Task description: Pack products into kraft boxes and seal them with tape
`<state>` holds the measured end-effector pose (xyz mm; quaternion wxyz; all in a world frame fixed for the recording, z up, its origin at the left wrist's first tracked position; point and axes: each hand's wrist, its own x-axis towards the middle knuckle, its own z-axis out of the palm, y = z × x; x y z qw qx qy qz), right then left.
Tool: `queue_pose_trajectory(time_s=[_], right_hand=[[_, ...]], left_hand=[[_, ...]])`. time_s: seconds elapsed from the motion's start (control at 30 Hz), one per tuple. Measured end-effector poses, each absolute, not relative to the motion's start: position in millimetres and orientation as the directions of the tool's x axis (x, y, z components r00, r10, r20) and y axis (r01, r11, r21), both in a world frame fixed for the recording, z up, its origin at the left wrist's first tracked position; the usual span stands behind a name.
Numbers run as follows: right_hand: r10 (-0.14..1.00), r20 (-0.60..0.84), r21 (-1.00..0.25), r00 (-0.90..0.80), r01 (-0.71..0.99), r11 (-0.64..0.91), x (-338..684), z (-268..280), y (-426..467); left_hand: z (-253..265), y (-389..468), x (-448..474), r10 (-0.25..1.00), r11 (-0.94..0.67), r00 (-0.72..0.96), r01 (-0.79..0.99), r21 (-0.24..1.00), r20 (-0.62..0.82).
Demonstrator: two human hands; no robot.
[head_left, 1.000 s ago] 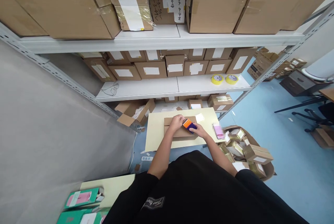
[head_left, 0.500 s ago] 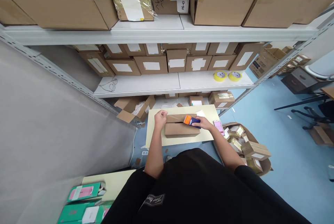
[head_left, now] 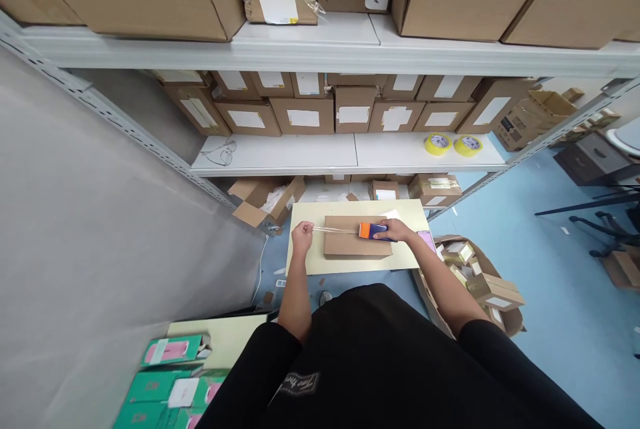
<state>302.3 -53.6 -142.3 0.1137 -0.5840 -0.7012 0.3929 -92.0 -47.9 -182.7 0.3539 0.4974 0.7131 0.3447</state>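
A closed cardboard box [head_left: 357,247] lies on the pale yellow tabletop [head_left: 313,262]. My right hand [head_left: 393,230] is wrapped round an orange and dark blue tape dispenser [head_left: 367,230] over the right part of the box's top. A strip of clear packing tape [head_left: 333,230] stretches from it leftward along the top seam. Its free end is pinched in the fingers of my left hand [head_left: 303,236], just beyond the box's left edge. Whether the strip touches the cardboard, I cannot tell.
A phone [head_left: 427,240] lies at the table's right edge beside a large carton [head_left: 480,259] of small boxes. An open box [head_left: 260,199] stands back left. Shelves ahead hold cartons and two yellow tape rolls [head_left: 437,143]. Green boxes [head_left: 160,386] sit lower left.
The box's top flaps have come together. A length of tape now spans between my hands, and the dispenser has turned level. The view has shifted slightly.
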Motion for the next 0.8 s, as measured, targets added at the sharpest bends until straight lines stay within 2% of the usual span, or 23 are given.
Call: queue_pose_trajectory(time_s=[0.23, 0.4, 0.63, 0.8], right_hand=[[0.885, -0.383, -0.628, -0.265, 0.777, -0.039, 288.3, -141.8, -40.3], [0.874, -0.428, -0.602, -0.231, 0.794, -0.084, 282.0, -135.4, -40.7], [0.828, -0.514, -0.422, -0.225, 0.906, -0.016, 273.3, -123.7, -42.7], [0.813, -0.541, -0.387, -0.216, 0.922, -0.012, 270.9, -121.2, -42.7]], left_hand=[[-221.4, -46.3, -104.4, 0.914, 0.383, -0.272, 0.339, 0.859, -0.3], [-245.5, -44.2, -104.1, 0.902, 0.415, -0.256, 0.298, 0.86, -0.346], [-276.1, -46.1, -100.9, 0.881, 0.45, -0.252, 0.192, 0.872, -0.4], [-291.4, -47.8, -92.9, 0.856, 0.497, -0.213, 0.086, 0.864, -0.471]])
